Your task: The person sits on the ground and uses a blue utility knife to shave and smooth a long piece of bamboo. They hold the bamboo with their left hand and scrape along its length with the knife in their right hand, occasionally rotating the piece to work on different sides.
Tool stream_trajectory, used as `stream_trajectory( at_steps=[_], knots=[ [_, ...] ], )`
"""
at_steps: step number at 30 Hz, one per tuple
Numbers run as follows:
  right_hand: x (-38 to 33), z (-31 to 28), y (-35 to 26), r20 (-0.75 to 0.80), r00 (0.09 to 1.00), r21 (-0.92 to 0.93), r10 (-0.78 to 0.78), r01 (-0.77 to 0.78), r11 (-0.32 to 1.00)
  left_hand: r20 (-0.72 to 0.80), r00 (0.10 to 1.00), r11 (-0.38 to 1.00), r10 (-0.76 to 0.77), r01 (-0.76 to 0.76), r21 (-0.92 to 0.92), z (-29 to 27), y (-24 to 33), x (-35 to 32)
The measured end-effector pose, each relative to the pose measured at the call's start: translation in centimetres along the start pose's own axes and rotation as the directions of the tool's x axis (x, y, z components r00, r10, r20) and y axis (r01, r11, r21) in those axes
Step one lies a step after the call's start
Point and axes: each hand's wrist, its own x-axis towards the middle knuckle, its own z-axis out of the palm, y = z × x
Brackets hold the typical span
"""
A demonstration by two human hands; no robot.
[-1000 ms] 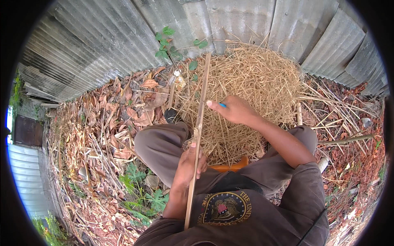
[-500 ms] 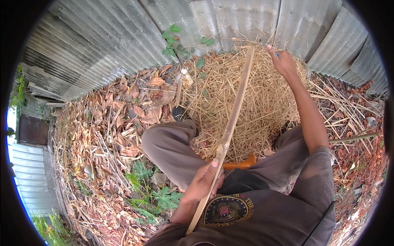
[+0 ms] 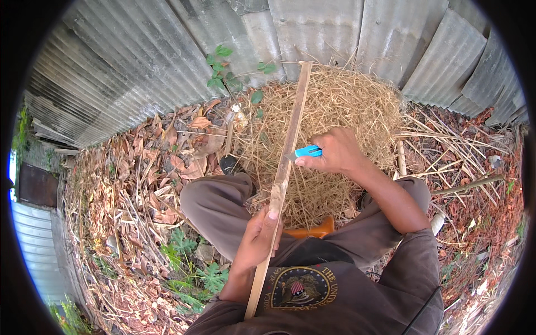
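Note:
I sit with bent knees in grey trousers. My left hand (image 3: 258, 240) grips a long, thin bamboo strip (image 3: 292, 128) near its lower part; the strip runs from my chest up to the straw pile. My right hand (image 3: 334, 152) holds a knife with a light blue handle (image 3: 308, 151), and its blade rests against the strip's right edge about halfway up. An orange object (image 3: 310, 229) lies between my legs, partly hidden.
A heap of dry straw (image 3: 340, 111) lies in front of me against a corrugated metal fence (image 3: 167, 50). Dry leaves (image 3: 139, 184) and sticks cover the ground. A small green plant (image 3: 223, 72) grows by the fence, weeds (image 3: 190, 268) at my left.
My right hand reached far up to the strip's top half a second ago, then came back down to mid-strip with the knife. The strip tilted right and straightened somewhat.

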Motion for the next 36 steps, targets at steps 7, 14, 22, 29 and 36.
stream_trajectory(
  at_steps=[7,14,22,29,36],
  knots=[
    [3.5,-3.9,8.8,-0.109,0.872,-0.032,0.477,-0.483,0.875,0.128,0.991,0.999,-0.030,0.032,-0.015,1.2,-0.3,-1.7],
    [0.2,0.5,0.7,0.026,0.998,0.015,0.054,-0.054,0.998,0.046,0.999,1.000,0.019,-0.018,-0.020,0.1,0.5,-1.2],
    [2.0,1.3,4.6,-0.104,0.995,-0.060,0.012,-0.018,0.998,0.094,0.995,0.999,0.025,-0.023,-0.031,0.0,-0.3,-0.5],
    [4.0,-0.6,7.0,-0.065,0.978,-0.115,0.200,-0.207,0.972,0.110,0.994,0.996,-0.017,0.026,-0.080,0.2,-0.6,-0.4],
    [7.6,-3.8,14.5,-0.169,0.728,0.033,0.665,-0.670,0.742,0.234,0.971,0.999,-0.045,0.039,0.032,0.8,0.7,-3.1]
  ],
)
